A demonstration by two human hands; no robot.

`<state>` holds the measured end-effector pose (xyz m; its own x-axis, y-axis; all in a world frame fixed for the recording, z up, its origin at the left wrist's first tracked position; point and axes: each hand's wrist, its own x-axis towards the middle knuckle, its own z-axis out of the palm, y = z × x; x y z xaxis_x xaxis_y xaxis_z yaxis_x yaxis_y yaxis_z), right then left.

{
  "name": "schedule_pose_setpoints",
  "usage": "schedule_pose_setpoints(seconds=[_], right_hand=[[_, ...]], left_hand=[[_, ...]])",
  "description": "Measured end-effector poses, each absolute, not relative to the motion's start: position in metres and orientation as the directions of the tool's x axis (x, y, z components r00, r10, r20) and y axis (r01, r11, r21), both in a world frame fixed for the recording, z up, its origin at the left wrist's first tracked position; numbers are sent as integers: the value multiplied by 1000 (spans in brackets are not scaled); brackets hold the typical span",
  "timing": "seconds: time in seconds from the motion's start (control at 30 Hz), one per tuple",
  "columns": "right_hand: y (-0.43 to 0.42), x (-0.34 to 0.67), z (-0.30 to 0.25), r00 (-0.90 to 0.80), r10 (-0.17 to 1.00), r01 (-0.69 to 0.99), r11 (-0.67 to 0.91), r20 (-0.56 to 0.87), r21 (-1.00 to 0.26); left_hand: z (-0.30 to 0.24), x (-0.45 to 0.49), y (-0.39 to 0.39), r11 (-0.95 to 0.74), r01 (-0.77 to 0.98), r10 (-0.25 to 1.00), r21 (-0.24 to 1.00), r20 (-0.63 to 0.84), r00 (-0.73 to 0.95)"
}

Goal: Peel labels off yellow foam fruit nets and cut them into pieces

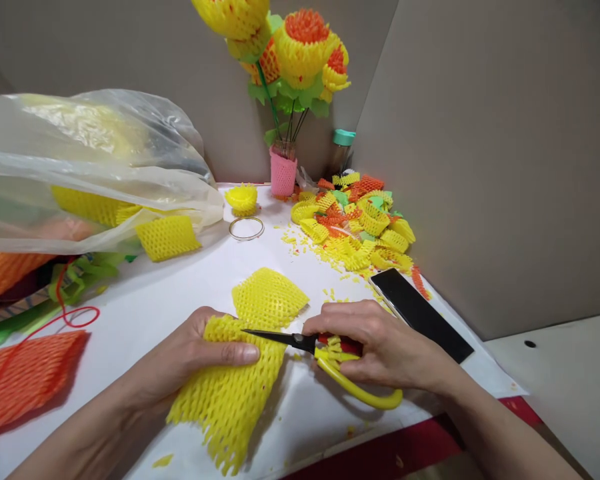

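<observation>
My left hand grips a piece of yellow foam fruit netting, thumb on top and fingers hidden beneath. The netting's lower edge is cut into a ragged fringe. In my right hand is a pair of scissors with yellow handles and dark blades. The blades point left and lie at the netting's upper part, near my left thumb; they look nearly closed. Small yellow scraps show at my right fingers. Just beyond the blades, another yellow netting piece lies on the white tabletop.
A heap of yellow, orange and green scraps lies at the back right, beside a phone. Behind stand foam flowers in a pink vase. A plastic bag fills the left; orange netting lies nearer. A bangle rests mid-table.
</observation>
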<state>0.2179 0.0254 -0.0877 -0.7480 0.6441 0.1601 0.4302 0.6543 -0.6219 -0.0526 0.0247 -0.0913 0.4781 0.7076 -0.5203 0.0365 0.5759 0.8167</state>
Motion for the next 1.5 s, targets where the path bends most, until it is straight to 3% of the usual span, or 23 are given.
schedule_pose_setpoints(seconds=[0.3,0.7,1.17,1.5], right_hand=[[20,210,-78,-668,731,515,590,140,-622],[18,208,-76,-703,712,578,578,9,-576],[20,196,-84,-708,704,518,567,50,-641],[18,194,-89,-694,714,523,587,91,-617]], left_hand=[[-95,-54,24,608,-51,693,793,-498,521],[-93,-50,26,540,-49,738,840,-445,507],[-102,-46,22,553,-57,730,831,-450,515],[-105,-44,24,528,-112,750,842,-400,527]])
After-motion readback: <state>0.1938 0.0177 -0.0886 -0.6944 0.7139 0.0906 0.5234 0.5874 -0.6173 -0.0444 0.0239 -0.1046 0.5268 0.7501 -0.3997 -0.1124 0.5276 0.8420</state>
